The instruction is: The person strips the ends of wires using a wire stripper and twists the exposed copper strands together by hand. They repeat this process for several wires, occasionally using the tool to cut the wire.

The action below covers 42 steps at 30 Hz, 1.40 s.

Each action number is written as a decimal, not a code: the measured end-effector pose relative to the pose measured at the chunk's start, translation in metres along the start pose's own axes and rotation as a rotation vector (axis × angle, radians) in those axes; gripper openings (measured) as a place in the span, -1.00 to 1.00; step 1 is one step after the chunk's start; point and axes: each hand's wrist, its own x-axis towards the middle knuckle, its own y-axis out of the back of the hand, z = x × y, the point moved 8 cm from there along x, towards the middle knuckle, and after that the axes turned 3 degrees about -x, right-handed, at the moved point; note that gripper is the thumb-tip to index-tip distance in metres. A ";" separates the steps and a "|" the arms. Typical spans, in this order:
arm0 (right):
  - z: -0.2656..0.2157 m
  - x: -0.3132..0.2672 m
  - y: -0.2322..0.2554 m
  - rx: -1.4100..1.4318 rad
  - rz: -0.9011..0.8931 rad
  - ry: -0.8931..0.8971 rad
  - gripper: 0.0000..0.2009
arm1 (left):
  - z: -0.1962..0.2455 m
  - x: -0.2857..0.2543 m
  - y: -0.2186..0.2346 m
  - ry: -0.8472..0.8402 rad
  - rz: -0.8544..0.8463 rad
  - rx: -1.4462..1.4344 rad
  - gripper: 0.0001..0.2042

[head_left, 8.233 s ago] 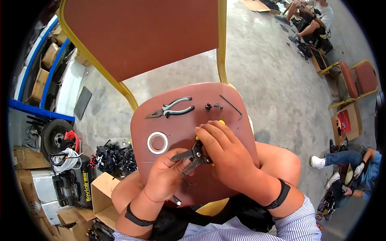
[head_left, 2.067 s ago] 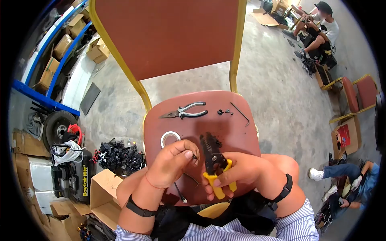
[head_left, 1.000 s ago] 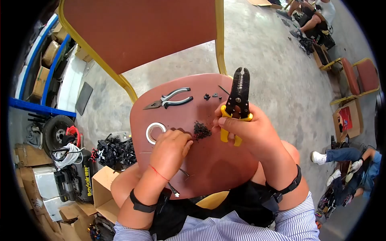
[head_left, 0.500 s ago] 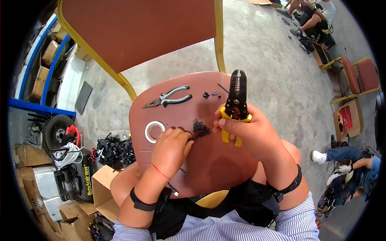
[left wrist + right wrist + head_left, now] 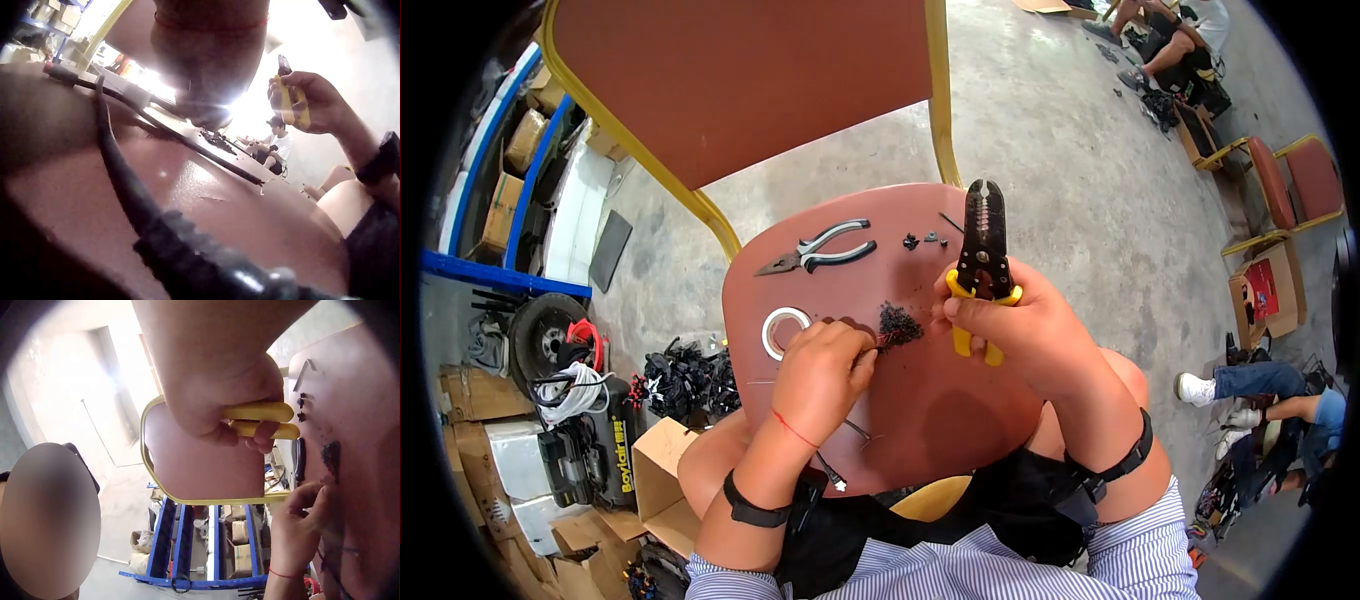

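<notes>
My right hand grips the yellow-handled wire stripper, its black head pointing up, over the right part of the red chair seat. My left hand rests on the seat with curled fingers, its fingertips beside a pile of small black bits; whether they pinch anything is hidden. A white tape roll touches or lies close to this hand. In the left wrist view, a dark cable with a frayed end lies on the seat. The right wrist view shows the yellow handles in my right hand.
Grey-black pliers, small black parts and a partly hidden hex key lie toward the chair's back. A cable end with a white tip is at the front edge. An open cardboard box stands at left; people sit at right.
Earlier my hands worked close together with the stripper; they have moved apart. The stripper has risen upright to the right, and my left hand has lowered beside the pile. Little differs over the last half second.
</notes>
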 end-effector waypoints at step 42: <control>0.000 0.002 -0.012 -0.163 -0.026 -0.028 -0.75 | 0.014 -0.002 -0.013 -0.093 0.010 0.249 -0.89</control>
